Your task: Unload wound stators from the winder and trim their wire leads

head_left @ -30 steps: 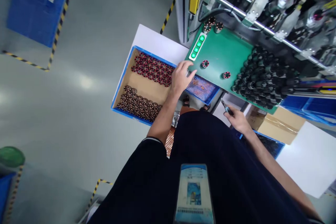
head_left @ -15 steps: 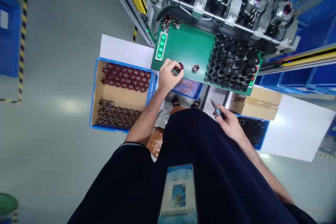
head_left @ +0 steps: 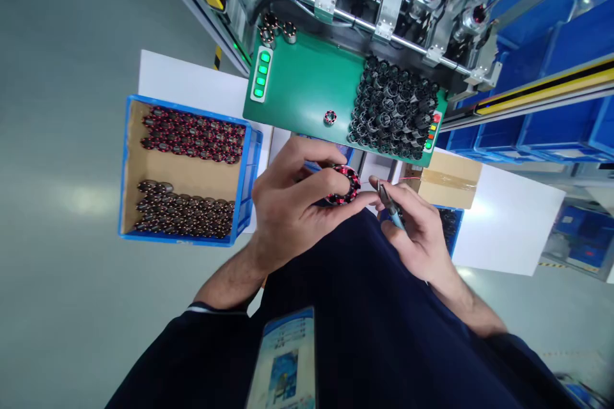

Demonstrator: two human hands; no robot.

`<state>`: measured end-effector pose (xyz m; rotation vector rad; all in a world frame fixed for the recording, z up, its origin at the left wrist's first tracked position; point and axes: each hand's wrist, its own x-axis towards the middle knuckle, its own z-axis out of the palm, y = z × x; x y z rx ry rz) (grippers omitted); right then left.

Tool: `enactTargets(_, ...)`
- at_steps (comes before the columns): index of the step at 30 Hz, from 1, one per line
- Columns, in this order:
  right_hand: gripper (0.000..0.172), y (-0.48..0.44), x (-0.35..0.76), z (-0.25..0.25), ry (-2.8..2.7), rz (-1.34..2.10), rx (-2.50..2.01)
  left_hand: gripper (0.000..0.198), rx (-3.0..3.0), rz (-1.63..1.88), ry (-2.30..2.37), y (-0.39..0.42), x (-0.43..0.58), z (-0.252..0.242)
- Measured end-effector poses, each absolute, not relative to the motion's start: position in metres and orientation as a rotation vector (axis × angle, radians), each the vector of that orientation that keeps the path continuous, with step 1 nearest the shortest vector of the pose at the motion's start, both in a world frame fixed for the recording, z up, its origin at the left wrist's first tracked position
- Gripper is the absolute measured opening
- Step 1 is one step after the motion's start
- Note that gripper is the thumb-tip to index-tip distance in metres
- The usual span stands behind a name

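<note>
My left hand (head_left: 292,211) is closed around a motor stator (head_left: 354,184), a black ring with red windings, raised towards me in front of the machine's green plate. My right hand (head_left: 418,233) grips a pair of cutting pliers (head_left: 394,213) with grey-blue handles. Their jaws point up beside the stator, close to my left fingertips; I cannot tell whether they touch anything. A second stator (head_left: 330,117) with red windings lies on the green plate (head_left: 307,83). Many black cylindrical parts (head_left: 386,118) stand packed together at the plate's right side.
At left, a blue crate (head_left: 180,241) holds stators with red windings (head_left: 192,134) and darker ones (head_left: 185,214). Several stators (head_left: 289,32) stand at the plate's back left corner, near green-lit buttons (head_left: 261,75). Behind is the machine's metal rail (head_left: 355,20); a cardboard box (head_left: 451,179) lies right.
My left hand has lifted the stator off the green plate and brought it closer to me. My right hand has brought the cutting pliers left and up beside it. The view has shifted.
</note>
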<state>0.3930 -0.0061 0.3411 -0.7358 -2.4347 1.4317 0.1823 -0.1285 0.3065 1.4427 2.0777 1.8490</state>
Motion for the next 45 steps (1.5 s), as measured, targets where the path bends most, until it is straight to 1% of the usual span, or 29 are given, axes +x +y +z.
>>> enactTargets(4, 0.080, -0.005, 0.393, 0.343, -2.433, 1.434, -0.684, 0.029, 1.459, 1.809, 2.071, -0.132, 0.186, 0.305)
enactTargets(11, 0.087, -0.006, 0.396, 0.341, -2.432, 1.407, -0.667, 0.036, 1.485, 1.827, 2.135, -0.130, 0.191, 0.310)
enactTargets(14, 0.087, -0.007, 0.397, 0.339, -2.438, 1.378, -0.684, 0.036, 1.495, 1.835, 2.119, -0.131, 0.191, 0.309)
enactTargets(19, 0.082, -0.011, 0.396, 0.336, -2.443, 1.328, -0.694, 0.034, 1.470, 1.817, 2.128, -0.137, 0.191, 0.305)
enactTargets(23, 0.070, -0.013, 0.396, 0.326, -2.436, 1.398, -0.743, 0.036, 1.404, 1.752, 2.171, -0.146, 0.194, 0.297)
enactTargets(25, 0.063, -0.011, 0.394, 0.309, -2.429, 1.508, -0.808, 0.034, 1.349, 1.712, 2.198, -0.151, 0.197, 0.283)
enactTargets(28, 0.053, -0.005, 0.386, 0.264, -2.385, 1.798, -0.967, 0.030, 1.257, 1.553, 2.277, -0.158, 0.201, 0.245)
enactTargets(31, 0.051, 0.000, 0.373, 0.206, -2.291, 2.113, -1.153, 0.031, 1.080, 1.386, 2.289, -0.165, 0.200, 0.193)
enactTargets(32, 0.049, 0.002, 0.369, 0.189, -2.297, 2.126, -1.216, 0.032, 1.000, 1.357, 2.261, -0.168, 0.199, 0.177)
enactTargets(35, 0.047, 0.009, 0.364, 0.153, -2.448, 1.901, -1.317, 0.030, 0.701, 1.384, 2.085, -0.176, 0.195, 0.145)
enactTargets(37, 0.052, 0.015, 0.367, 0.148, -2.521, 1.773, -1.301, 0.034, 0.464, 1.478, 1.887, -0.179, 0.193, 0.140)
enactTargets(39, 0.062, 0.022, 0.373, 0.156, -2.587, 1.684, -1.213, 0.043, 0.257, 1.566, 1.692, -0.177, 0.191, 0.149)
enactTargets(42, 0.073, 0.030, 0.381, 0.183, -2.704, 1.384, -0.939, 0.051, 0.118, 1.638, 1.540, -0.167, 0.188, 0.179)
enactTargets(43, 0.074, 0.032, 0.383, 0.194, -2.714, 1.268, -0.841, 0.052, 0.107, 1.654, 1.509, -0.162, 0.187, 0.191)
enactTargets(45, 0.070, 0.034, 0.384, 0.218, -2.697, 1.072, -0.699, 0.053, 0.109, 1.687, 1.419, -0.151, 0.186, 0.214)
